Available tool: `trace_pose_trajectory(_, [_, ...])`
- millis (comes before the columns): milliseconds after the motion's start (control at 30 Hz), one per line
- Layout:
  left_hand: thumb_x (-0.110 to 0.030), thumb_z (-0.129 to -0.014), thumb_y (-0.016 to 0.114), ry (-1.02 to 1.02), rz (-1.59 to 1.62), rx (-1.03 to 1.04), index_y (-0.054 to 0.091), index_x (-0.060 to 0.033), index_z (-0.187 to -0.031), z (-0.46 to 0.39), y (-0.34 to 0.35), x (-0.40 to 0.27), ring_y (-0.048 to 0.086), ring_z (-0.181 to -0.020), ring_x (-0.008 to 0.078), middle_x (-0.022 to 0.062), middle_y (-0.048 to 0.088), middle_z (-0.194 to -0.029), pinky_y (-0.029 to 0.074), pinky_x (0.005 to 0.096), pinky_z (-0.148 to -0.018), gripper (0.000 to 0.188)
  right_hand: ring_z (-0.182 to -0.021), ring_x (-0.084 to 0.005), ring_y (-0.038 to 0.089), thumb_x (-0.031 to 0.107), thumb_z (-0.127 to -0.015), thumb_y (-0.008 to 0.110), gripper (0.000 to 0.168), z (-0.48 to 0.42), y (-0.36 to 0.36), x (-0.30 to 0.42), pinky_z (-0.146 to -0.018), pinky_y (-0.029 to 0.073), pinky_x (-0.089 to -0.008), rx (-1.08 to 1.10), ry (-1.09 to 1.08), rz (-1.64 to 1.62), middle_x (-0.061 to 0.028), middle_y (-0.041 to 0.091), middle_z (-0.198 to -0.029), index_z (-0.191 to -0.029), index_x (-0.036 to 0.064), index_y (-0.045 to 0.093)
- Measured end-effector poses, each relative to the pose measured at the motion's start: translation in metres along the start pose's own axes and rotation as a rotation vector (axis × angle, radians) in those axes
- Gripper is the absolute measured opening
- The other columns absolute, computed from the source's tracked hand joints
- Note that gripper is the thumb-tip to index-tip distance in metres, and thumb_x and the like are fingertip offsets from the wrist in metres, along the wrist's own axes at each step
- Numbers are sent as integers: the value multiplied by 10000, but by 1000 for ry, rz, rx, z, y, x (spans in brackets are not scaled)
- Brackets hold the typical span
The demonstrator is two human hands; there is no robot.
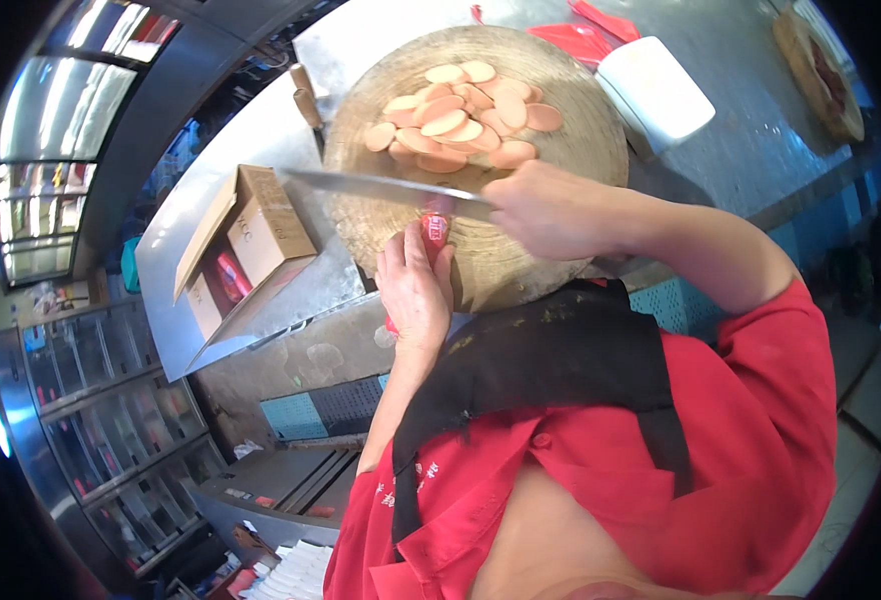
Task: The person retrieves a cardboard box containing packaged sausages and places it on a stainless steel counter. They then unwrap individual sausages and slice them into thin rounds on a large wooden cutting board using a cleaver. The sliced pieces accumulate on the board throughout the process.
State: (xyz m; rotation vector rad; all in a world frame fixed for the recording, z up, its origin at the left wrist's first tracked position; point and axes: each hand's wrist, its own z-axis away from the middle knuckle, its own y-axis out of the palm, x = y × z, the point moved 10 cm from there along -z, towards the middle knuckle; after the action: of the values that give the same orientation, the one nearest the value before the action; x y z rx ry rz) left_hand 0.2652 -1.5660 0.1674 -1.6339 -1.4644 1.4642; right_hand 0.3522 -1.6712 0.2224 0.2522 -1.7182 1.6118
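My left hand (414, 289) grips a ham sausage (434, 231) in a printed red casing, its end lying on a round wooden chopping block (590, 127). In my right hand (549, 214) is a knife (388, 185), its blade pointing left across the sausage's far end. Whether the edge touches the meat cannot be told. Beyond the blade, a loose pile of oval pink sausage slices (448, 124) covers the middle of the block.
An open cardboard box (272, 217) holding a red-wrapped sausage (232, 276) stands left. Wooden handles (304, 101) lie beside the block. Behind right are a white container (658, 94) and red plastic wrapping (575, 41). Another wooden block (819, 75) sits far right on the metal counter (740, 105).
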Motion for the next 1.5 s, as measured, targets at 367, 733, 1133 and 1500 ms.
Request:
trace_pose_trajectory(367, [-2, -704, 797, 9, 597, -162, 589, -35, -1149, -6, -55, -20, 613, -930, 174, 80, 601, -1090, 512, 296, -792, 492, -664, -275, 627, 299, -830, 666, 249, 23, -33, -66, -581, 516, -366, -473, -9, 677, -83, 576, -734, -880, 67, 591])
trace_pose_trajectory(733, [-8, -641, 810, 159, 458, -257, 586, -29, -1090, 1, -63, -51, 602, -911, 283, 133, 608, -1018, 510, 345, -768, 502, -534, -122, 615, 87, -808, 659, 160, -9, -24, 33, -495, 474, -250, 78, 2, -413, -114, 653, -659, -827, -70, 635])
trace_pose_trajectory(1133, [105, -749, 722, -86, 1275, -134, 490, -26, -1232, -4, -52, -6, 594, -996, 150, 70, 592, -1107, 505, 290, -860, 552, -527, -170, 583, -28, -779, 565, 45, -30, 9, 25, -476, 463, -273, 24, 78, -1448, -106, 595, -679, -816, -47, 583])
trace_pose_trajectory(1500, [-343, -990, 452, -209, 2134, -158, 424, -116, -1326, -16, -42, 83, 536, -1077, 225, 86, 548, -1128, 418, 557, -996, 407, -576, -171, 579, 15, -722, 567, 40, 52, 45, -41, -545, 463, -316, 198, 93, -166, -63, 577, -612, -736, 10, 605])
